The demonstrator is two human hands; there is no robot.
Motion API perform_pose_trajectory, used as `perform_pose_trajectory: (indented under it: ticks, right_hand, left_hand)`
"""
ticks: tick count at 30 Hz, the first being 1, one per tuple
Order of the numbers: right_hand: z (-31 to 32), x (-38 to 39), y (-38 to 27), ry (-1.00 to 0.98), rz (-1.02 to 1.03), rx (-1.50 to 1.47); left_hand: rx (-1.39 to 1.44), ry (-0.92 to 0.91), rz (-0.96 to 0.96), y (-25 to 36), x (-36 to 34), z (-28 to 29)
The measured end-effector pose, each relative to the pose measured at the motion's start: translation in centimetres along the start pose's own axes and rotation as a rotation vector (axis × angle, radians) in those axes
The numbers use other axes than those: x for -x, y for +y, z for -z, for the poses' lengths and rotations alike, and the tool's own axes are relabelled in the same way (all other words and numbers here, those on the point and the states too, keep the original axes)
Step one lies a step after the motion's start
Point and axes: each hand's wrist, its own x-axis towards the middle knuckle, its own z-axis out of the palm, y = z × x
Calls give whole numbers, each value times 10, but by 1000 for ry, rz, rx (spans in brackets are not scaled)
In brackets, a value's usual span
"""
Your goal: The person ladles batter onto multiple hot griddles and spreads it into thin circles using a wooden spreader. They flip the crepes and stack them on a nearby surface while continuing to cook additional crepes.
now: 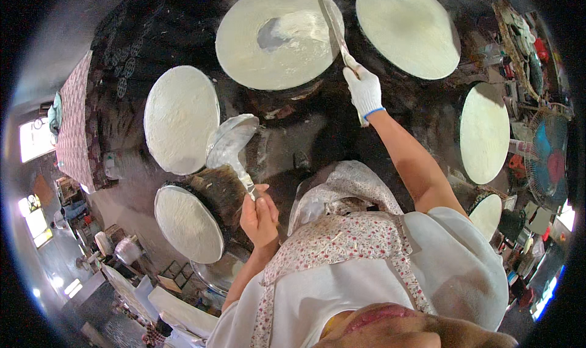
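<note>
My left hand (259, 218), bare, grips the handle of a metal ladle (234, 138). Its bowl is coated with pale batter and hangs beside the rim of a round griddle on the left. My right hand (364, 92) wears a white knitted glove with a blue cuff. Closed around the handle of a long flat spreader (332, 28), it lays the blade across the right part of a large batter-covered griddle (256, 61). The batter there is ridged and smeared, with a grey patch near the middle showing through.
More round griddles with pale layers stand around me: far right (409, 34), right (484, 131), left (183, 119) and near left (189, 226). A fan (549, 159) stands at the right edge. Beneath the ladle is a brown bristly thing (215, 190).
</note>
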Motion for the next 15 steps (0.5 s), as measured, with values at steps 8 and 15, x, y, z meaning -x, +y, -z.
perform_pose_trajectory:
  ticks: [8,15]
  right_hand:
    - [-7,-4,-28,-15,122,159]
    - [-57,39,-24,-138,-24,330]
  left_hand:
    - [43,2,-73,-13,-4,38]
    - [72,-44,-70,-12,-16,55]
